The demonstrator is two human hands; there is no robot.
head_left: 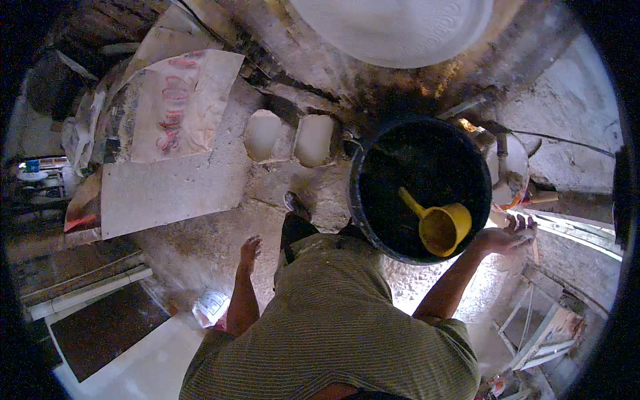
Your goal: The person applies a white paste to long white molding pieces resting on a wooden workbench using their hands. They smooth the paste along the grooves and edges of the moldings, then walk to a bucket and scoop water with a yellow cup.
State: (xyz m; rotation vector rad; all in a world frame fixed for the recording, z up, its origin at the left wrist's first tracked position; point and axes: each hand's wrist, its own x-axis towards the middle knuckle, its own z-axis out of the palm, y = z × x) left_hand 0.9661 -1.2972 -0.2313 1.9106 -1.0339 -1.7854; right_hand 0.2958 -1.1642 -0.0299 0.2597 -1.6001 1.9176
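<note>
My left hand (250, 252) hangs at my left side with nothing in it, its fingers loosely apart. Out to the right, beside the rim of a large black tub (358, 200), my right hand (512, 238) is held with its fingers spread, and I see nothing gripped in it. A yellow dipper (445, 228) with a short handle rests inside the tub, its cup near the right side and its handle pointing up and left. The dark inside hides what the tub contains. Neither hand touches the dipper.
Ahead stands a big round pale vessel (400, 40). Two cut-open containers with whitish contents (313, 140) sit left of the tub. A pale board (167, 193) with a marked paper sheet (177, 107) lies at left. A white bucket (517, 160) and wooden frame (543, 327) are at right.
</note>
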